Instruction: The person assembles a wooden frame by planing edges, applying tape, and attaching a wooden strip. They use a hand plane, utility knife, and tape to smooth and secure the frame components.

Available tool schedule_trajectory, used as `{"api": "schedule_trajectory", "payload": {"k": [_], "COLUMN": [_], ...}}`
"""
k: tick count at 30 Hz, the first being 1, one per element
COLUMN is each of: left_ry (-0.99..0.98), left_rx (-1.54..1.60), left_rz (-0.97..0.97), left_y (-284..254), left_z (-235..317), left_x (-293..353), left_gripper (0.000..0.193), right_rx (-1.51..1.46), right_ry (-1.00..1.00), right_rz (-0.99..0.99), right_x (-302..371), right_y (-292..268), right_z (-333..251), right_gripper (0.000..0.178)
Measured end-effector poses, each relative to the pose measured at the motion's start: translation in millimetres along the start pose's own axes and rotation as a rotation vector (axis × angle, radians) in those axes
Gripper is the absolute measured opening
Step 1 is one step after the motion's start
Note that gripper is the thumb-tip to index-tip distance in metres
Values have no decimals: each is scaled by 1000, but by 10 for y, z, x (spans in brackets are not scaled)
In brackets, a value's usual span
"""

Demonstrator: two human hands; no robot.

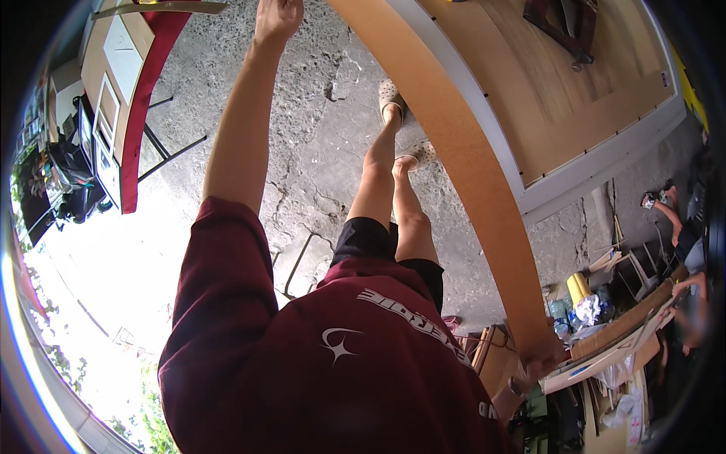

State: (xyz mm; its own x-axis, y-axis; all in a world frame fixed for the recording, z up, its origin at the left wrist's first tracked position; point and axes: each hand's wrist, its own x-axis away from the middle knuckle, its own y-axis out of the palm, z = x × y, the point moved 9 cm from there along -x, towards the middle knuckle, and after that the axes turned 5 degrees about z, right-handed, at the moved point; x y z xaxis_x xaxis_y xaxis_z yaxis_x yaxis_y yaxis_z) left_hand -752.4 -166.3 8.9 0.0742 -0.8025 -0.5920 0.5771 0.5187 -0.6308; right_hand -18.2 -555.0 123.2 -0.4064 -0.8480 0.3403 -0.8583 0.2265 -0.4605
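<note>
A long, narrow brown board (461, 144) curves through the view from the top middle down to the lower right. Its lower end is in my right hand (538, 362), whose fingers are blurred and dim against the edge. My left hand (278, 21) is raised at the top edge, left of the board and apart from it in the picture. Its fingers look curled, but the edge of the picture cuts them off, so whatever they hold is hidden. Right of the board lies a large wooden panel (560, 144) with a white frame (484, 113).
A dark red wooden frame (563, 30) rests on the panel. At left stands a red-edged table (136, 151) with thin dark legs. Bottles, a yellow container (578, 287) and wood scraps crowd the lower right. Another person's arm (688, 284) shows there. The concrete floor (318, 144) is cracked.
</note>
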Motion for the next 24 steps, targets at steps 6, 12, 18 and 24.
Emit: {"api": "schedule_trajectory", "payload": {"k": [6, 12, 18, 24], "left_ry": [-172, -105, -72, -69], "left_rx": [-30, -65, -92, -60], "left_rz": [1, 6, 16, 5], "left_y": [-57, 0, 37, 69], "left_z": [-86, -42, 8, 41], "left_x": [1, -41, -35, -69], "left_gripper": [49, 49, 50, 50], "right_rx": [529, 666, 668, 672], "right_ry": [-340, -413, -494, -491], "right_rz": [-400, -292, -305, -337], "right_x": [-335, -567, -582, -578], "right_y": [1186, 1523, 1679, 1723], "right_z": [-878, -359, -257, -158], "right_gripper": [47, 39, 38, 37]}}
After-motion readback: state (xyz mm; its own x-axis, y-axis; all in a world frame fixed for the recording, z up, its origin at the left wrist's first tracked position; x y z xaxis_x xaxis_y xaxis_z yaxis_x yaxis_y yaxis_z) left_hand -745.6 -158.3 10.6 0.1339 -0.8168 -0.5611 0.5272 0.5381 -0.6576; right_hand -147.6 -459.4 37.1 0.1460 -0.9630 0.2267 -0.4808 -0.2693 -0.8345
